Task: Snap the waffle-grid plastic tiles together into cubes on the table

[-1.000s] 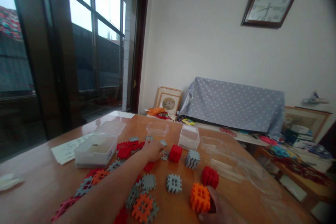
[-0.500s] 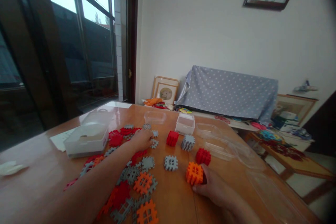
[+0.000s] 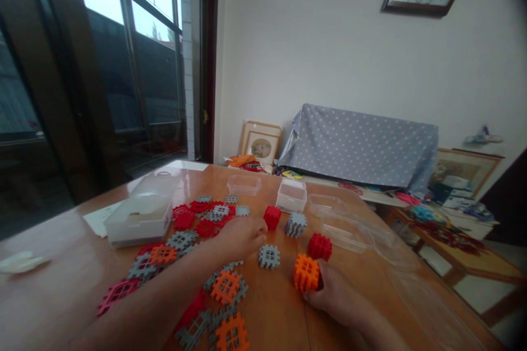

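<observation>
My right hand [image 3: 340, 293] grips an orange stack of notched, window-patterned plastic building tiles [image 3: 306, 272] standing on the table. Just behind it stands a red tile stack [image 3: 320, 246]. My left hand [image 3: 241, 237] hovers over the middle of the table with its fingers curled together; what they hold, if anything, is hidden. Close to those fingertips lie a grey tile [image 3: 269, 256] and another red stack [image 3: 272, 218]. A grey stack [image 3: 296, 225] stands to the right of that one. Loose red, grey and orange tiles, such as one orange tile [image 3: 226, 286], spread under and around my left forearm.
At the left sits a translucent plastic box [image 3: 140, 222] with its lid up. A small white box [image 3: 291, 195] stands at the back, and clear plastic trays [image 3: 346, 233] lie along the right. A white crumpled item [image 3: 22, 263] rests at the far left.
My left hand has moved right and nearer, from the loose tiles at the back toward the single grey tile. My right hand stays on the orange stack.
</observation>
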A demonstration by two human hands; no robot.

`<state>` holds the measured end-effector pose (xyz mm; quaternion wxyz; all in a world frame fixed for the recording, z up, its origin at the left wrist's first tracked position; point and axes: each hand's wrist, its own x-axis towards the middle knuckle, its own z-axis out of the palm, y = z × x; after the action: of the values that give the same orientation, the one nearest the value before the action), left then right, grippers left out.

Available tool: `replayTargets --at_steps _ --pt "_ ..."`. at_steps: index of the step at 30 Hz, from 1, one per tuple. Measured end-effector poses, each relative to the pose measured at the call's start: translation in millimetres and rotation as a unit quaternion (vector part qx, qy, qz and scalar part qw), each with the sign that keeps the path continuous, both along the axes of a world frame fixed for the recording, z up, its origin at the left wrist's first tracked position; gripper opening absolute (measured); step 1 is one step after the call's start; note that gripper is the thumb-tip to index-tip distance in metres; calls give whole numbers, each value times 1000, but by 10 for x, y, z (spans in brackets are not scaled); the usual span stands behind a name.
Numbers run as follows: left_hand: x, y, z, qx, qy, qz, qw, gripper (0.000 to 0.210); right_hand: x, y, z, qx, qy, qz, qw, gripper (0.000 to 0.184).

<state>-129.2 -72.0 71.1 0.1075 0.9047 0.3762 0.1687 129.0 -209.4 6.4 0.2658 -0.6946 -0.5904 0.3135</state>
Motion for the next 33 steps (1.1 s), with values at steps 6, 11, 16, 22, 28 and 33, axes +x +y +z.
replayTargets --at_steps 6,11,16,22,28,33 --pt "-76 224 -22 -41 1 60 997 21 21 -3 5 8 -18 1 1000 28" --pt "-144 681 -101 -22 36 141 989 25 13 6 32 21 -1 -3 1000 28" --pt "-58 811 -225 -8 92 123 988 35 -34 23 77 47 -10 -4 999 25" --pt "-40 701 -280 -26 142 72 987 28 -134 51 193 57 -24 2 998 23" --pt "-223 479 -257 -23 151 -13 988 29 -340 114 383 80 -2 8 997 16" --pt "-417 332 -236 -37 144 -78 986 26 -537 276 523 87 -15 35 995 12"
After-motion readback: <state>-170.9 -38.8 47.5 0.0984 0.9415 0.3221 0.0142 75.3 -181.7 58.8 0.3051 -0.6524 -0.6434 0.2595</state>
